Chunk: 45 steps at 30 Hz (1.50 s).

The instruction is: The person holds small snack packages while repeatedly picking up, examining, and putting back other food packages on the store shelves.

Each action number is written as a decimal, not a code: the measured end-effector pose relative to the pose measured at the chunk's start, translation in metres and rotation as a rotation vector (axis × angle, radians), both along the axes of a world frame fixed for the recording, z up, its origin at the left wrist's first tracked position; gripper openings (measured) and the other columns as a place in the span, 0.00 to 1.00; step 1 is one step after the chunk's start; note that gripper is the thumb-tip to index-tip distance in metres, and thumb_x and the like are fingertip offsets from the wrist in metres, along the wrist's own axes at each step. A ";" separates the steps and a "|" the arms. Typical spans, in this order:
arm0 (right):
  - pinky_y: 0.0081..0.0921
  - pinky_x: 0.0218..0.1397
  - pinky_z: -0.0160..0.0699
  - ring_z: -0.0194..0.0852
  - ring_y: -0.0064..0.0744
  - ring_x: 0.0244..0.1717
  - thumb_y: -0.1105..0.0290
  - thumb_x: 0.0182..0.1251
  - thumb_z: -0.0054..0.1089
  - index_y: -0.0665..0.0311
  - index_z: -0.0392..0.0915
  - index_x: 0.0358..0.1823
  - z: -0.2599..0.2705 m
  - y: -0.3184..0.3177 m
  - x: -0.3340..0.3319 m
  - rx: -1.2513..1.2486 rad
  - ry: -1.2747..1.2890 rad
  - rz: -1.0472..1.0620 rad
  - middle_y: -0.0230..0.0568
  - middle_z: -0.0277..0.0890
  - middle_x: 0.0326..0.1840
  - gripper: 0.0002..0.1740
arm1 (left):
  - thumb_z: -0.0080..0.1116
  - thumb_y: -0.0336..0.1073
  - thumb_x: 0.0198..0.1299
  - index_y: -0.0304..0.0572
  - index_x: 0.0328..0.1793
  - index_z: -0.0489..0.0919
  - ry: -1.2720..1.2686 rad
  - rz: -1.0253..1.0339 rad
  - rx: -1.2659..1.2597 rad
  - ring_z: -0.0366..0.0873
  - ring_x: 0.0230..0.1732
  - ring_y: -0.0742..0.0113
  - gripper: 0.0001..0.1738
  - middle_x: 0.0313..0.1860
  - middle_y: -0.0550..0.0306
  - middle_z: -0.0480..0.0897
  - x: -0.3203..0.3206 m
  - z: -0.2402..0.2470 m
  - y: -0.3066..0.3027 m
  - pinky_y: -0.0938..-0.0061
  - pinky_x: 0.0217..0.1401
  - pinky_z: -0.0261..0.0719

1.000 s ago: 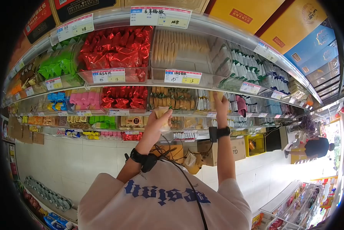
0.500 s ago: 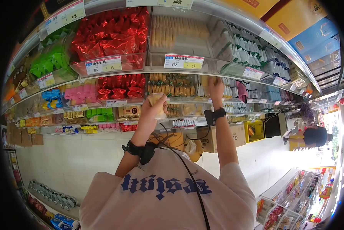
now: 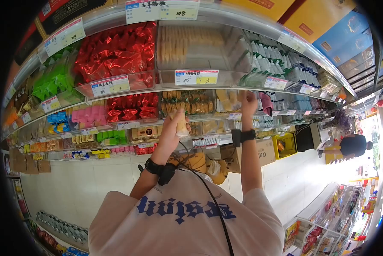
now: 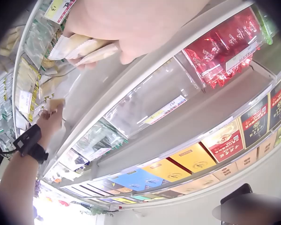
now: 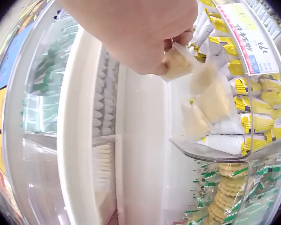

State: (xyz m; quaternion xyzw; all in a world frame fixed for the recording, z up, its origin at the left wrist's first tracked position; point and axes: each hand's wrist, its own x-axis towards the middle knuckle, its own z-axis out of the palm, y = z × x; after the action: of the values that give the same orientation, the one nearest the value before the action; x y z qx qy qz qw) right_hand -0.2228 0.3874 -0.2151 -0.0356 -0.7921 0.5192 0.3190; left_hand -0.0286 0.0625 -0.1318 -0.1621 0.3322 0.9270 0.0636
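Note:
My left hand holds several clear-wrapped pale biscuits in front of the middle shelf, its fingers curled round them. At the shelf, my right hand pinches one wrapped pale biscuit between thumb and fingers. Just below that packet, in the right wrist view, more loose pale packets lie on top of white-and-yellow wrapped sticks in a clear bin. Next to this bin is one of round biscuits in clear, green-marked wrappers.
An upper shelf with clear bins of red foil packets and pale wafers overhangs the middle shelf. Price tags line the shelf edges. Cartons and a yellow crate stand below. Another person is at the far right.
My right hand has shifted right along the bin, uncovering pale packets lying there. The left hand stays in front of the shelf with its biscuits. The head view has moved slightly.

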 end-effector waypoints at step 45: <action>0.38 0.43 0.80 0.83 0.43 0.39 0.66 0.58 0.73 0.66 0.83 0.44 0.092 -0.072 0.075 0.397 -0.076 0.138 0.42 0.84 0.36 0.15 | 0.71 0.37 0.66 0.43 0.57 0.77 0.090 0.211 -0.146 0.83 0.44 0.70 0.18 0.45 0.60 0.82 -0.004 -0.006 -0.002 0.73 0.46 0.83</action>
State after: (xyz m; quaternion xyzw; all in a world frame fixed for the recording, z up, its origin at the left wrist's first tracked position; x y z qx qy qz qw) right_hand -0.1479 0.3159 -0.1227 0.0627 -0.8907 0.3721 0.2534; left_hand -0.0329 0.0600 -0.1376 -0.1586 0.3823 0.9083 -0.0610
